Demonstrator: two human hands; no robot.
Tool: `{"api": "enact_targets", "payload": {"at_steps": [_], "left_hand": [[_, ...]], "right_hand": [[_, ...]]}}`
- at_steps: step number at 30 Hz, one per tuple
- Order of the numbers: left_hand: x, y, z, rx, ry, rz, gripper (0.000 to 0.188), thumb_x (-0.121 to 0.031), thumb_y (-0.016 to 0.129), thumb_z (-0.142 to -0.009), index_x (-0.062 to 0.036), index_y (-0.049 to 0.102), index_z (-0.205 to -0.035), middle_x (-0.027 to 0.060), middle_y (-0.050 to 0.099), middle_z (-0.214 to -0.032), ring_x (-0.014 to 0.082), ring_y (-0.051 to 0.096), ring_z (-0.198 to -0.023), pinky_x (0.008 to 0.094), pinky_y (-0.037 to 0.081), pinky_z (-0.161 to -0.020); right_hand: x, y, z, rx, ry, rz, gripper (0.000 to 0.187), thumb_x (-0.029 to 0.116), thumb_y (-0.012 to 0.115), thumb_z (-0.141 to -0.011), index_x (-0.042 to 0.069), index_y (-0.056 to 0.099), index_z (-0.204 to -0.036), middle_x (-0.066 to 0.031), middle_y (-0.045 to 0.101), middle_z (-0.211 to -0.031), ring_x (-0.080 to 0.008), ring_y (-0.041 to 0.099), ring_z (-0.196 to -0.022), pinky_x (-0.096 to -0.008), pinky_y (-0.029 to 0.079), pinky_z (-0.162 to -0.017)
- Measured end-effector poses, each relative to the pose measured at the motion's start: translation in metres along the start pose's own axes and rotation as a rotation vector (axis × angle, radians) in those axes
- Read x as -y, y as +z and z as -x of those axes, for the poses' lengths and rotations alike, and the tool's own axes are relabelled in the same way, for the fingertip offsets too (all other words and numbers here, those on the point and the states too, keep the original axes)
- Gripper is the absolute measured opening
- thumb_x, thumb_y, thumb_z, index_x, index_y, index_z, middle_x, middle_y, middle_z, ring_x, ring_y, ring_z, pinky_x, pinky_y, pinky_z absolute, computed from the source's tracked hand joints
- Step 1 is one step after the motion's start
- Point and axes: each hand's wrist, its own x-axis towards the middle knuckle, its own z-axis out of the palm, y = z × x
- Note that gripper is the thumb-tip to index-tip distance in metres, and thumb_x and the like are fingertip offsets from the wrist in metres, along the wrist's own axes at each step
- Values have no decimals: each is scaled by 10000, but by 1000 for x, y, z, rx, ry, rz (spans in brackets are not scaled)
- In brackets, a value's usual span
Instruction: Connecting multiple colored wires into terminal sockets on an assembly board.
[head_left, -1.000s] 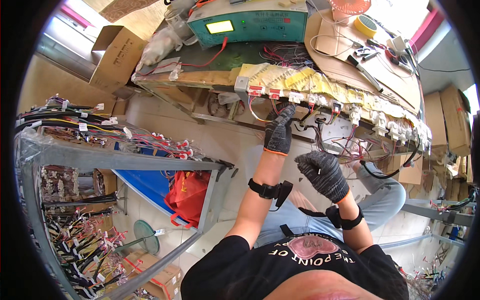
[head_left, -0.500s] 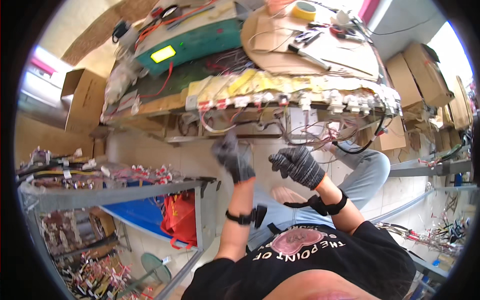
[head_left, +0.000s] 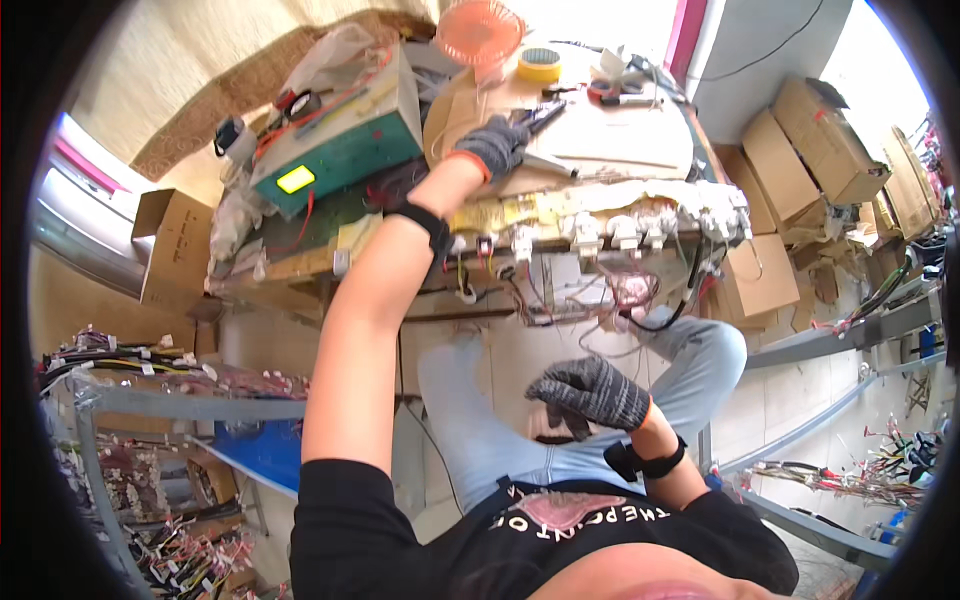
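Note:
My left hand (head_left: 495, 146), in a grey knit glove with an orange cuff, reaches over the round cardboard-coloured board (head_left: 630, 150) on the bench. Its fingertips are at the near end of a dark-handled hand tool (head_left: 547, 117), perhaps pliers. Whether they grip it is hidden. A white marker (head_left: 550, 164) lies partly under that hand. My right hand (head_left: 592, 393), gloved alike, hovers over my lap with fingers loosely bent and thumb apart, holding nothing I can see. White connectors (head_left: 585, 232) line the bench's front edge, with wires (head_left: 560, 300) hanging below them.
A green box-shaped device (head_left: 345, 160) with a lit display stands left on the bench. Yellow tape (head_left: 540, 65), red-handled scissors (head_left: 610, 93) and an orange fan (head_left: 480, 35) are at the back. Racks of wire harnesses (head_left: 120, 355) flank me. Cardboard boxes (head_left: 825, 140) stand at right.
My left hand has moved from below the bench edge up and forward onto the round board. My right hand has drawn back toward my lap, its fingers loosened. The view has shifted.

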Motion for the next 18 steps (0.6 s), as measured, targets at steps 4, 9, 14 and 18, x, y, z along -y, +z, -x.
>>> {"api": "enact_targets", "payload": {"at_steps": [4, 9, 14, 18], "left_hand": [[-58, -30, 51, -234, 222, 317, 193, -226, 599, -882, -94, 615, -1023, 169, 607, -903, 345, 598, -845, 415, 492, -755], [-145, -55, 179, -222, 175, 240, 205, -199, 583, -894, -62, 639, -1036, 113, 641, -918, 280, 640, -853, 377, 510, -754], [-152, -20, 260, -319, -594, 1138, 181, -85, 659, -871, -22, 671, -1040, 7, 680, -893, 78, 589, -742, 246, 493, -683], [-168, 18, 296, -240, -612, 1305, 253, -64, 654, -875, -28, 655, -1125, 3, 687, -930, 51, 584, -759, 206, 480, -655]], "right_hand": [[4, -21, -14, -350, -82, -78, 278, 275, 543, -973, 14, 609, -1040, -55, 644, -682, -91, 532, -432, -240, 417, -408], [21, -47, -77, -688, -769, 149, 390, 236, 580, -935, 52, 506, -1271, -145, 641, -847, -236, 612, -703, -361, 497, -600], [59, -61, -131, -698, -748, -108, 224, 176, 743, -812, 72, 580, -700, 0, 498, -508, -91, 464, -451, -276, 378, -434], [73, -43, -176, -777, -722, 422, 204, 129, 716, -769, 57, 532, -718, -31, 585, -612, -129, 546, -544, -295, 445, -525]]}}
